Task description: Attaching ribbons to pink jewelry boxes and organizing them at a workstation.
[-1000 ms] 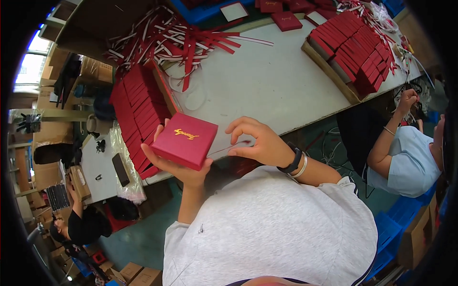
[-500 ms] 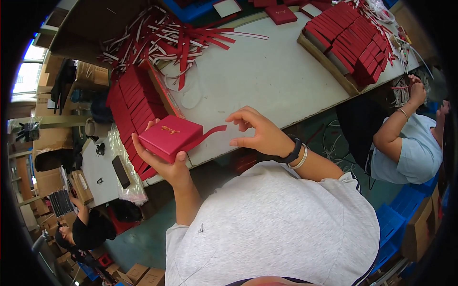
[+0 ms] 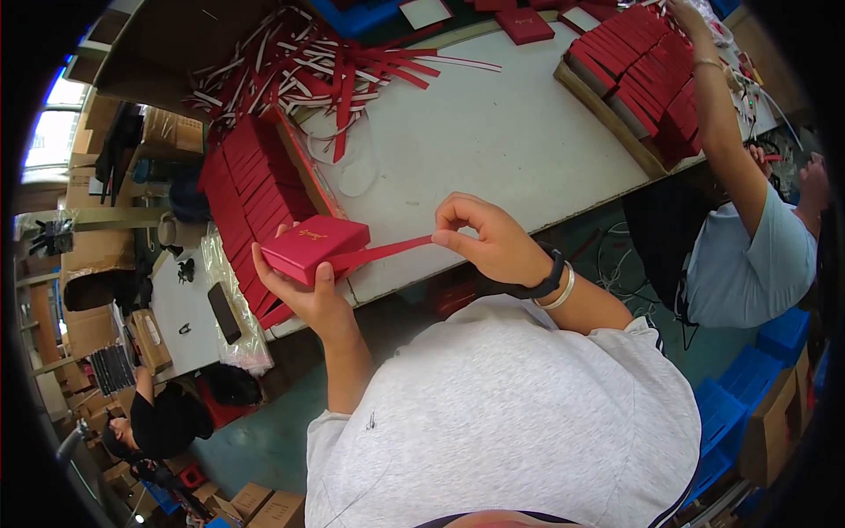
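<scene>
My left hand holds a small red gift box from below, its fingers along the far left side and the thumb at the near face. Gold lettering marks the lid. From the box's right side a red ribbon stretches to my right hand, which pinches its free end between thumb and fingers. The ribbon is fairly straight between the two hands. How it meets the box under my left thumb is hidden.
Beyond my left hand stands an open carton of packed red boxes. Loose red and white ribbons heap behind it. Another tray of red boxes stands far right on the white table. A co-worker's arm reaches over that tray.
My right hand has closed on the ribbon's free end, which hung loose before, and drawn it straight to the right. The co-worker's arm has stretched out toward the far tray.
</scene>
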Demonstrator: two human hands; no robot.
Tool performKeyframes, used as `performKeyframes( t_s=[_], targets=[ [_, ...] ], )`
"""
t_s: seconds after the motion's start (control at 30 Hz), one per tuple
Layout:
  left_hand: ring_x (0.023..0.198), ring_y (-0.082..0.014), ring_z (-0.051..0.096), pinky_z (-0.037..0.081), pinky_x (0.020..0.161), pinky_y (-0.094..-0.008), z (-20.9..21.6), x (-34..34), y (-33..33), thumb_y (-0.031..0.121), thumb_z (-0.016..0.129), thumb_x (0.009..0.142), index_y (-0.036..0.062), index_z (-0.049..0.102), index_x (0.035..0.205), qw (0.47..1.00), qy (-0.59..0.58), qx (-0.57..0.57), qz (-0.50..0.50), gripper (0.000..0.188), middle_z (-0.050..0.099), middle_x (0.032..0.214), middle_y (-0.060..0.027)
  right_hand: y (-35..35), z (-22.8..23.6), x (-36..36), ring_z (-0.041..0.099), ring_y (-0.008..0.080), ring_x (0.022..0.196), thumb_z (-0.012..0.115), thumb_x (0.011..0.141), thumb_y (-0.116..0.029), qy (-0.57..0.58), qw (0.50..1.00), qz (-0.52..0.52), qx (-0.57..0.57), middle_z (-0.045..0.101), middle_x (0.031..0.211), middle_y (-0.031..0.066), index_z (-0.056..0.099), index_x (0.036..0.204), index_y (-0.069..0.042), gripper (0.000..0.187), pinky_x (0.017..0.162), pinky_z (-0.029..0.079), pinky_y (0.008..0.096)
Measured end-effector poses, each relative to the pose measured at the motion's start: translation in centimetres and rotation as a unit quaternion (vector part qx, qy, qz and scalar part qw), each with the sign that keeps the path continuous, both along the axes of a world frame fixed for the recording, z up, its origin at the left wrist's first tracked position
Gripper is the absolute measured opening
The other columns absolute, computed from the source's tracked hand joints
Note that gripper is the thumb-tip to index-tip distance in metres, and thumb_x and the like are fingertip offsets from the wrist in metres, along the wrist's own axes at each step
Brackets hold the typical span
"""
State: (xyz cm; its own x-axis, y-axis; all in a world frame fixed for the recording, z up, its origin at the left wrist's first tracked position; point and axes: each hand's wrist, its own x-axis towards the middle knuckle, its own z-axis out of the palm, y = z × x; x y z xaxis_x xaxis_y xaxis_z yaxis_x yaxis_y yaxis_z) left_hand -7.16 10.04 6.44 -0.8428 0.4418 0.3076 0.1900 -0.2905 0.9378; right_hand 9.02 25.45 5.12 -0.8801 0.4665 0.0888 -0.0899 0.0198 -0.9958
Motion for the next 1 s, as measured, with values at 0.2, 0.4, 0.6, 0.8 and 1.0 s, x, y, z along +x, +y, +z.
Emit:
performKeyframes(
  t_s=[0.2, 0.4, 0.6, 0.8, 1.0],
  targets=[
    [0.125, -0.0303, 0.038, 0.035, 0.106, -0.0436, -0.9, 0.1, -0.1, 0.006, 0.075, 0.073, 0.0061, 0.014, 0.142, 0.997, 0.020, -0.041, 0.061, 0.092, 0.036, 0.136, -0.0206, 0.4, 2.6, 1.0, 0.050, 0.0186, 0.076, 0.058, 0.088, -0.010, -0.017, 0.991, -0.036, 0.129, 0.051, 0.085, 0.0074, 0.051, 0.085, -0.001, 0.011, 0.074, 0.043, 0.0283],
    [0.125, -0.0309, 0.039, 0.036, 0.105, -0.0449, -0.4, 1.5, 0.2, 0.019, 0.077, 0.073, 0.0053, 0.016, 0.141, 0.994, 0.061, 0.027, 0.092, 0.092, 0.035, 0.136, -0.0210, 0.6, 1.5, 0.0, 0.050, 0.0191, 0.075, 0.057, 0.089, -0.010, -0.045, 0.985, -0.056, 0.156, 0.051, 0.084, 0.0085, 0.051, 0.086, -0.001, 0.011, 0.071, 0.043, 0.0291],
    [0.125, -0.0327, 0.039, 0.036, 0.105, -0.0461, -0.1, 2.0, 0.0, 0.031, 0.076, 0.074, 0.0047, 0.017, 0.140, 0.996, 0.028, 0.054, 0.060, 0.092, 0.035, 0.137, -0.0215, 0.7, 1.7, -1.0, 0.050, 0.0215, 0.074, 0.058, 0.088, -0.011, -0.032, 0.979, -0.079, 0.187, 0.052, 0.083, 0.0098, 0.053, 0.087, -0.001, 0.012, 0.070, 0.043, 0.0301],
    [0.126, -0.0345, 0.040, 0.036, 0.104, -0.0475, -0.4, 2.4, 0.0, 0.040, 0.064, 0.080, 0.0055, 0.019, 0.140, 0.995, -0.077, 0.070, -0.007, 0.083, 0.034, 0.138, -0.0213, 0.5, 1.2, -2.0, 0.051, 0.0247, 0.075, 0.059, 0.087, -0.013, -0.032, 0.975, -0.080, 0.206, 0.054, 0.081, 0.0109, 0.054, 0.086, -0.001, 0.013, 0.070, 0.043, 0.0329],
    [0.125, -0.0344, 0.041, 0.037, 0.103, -0.0480, -0.3, 2.4, -0.1, 0.039, 0.062, 0.081, 0.0066, 0.019, 0.140, 0.994, -0.092, 0.057, 0.003, 0.080, 0.032, 0.140, -0.0208, 0.5, 1.6, -1.7, 0.052, 0.0249, 0.074, 0.059, 0.087, -0.014, -0.046, 0.978, -0.068, 0.193, 0.055, 0.082, 0.0111, 0.054, 0.085, -0.001, 0.015, 0.070, 0.044, 0.0331]
  ],
)
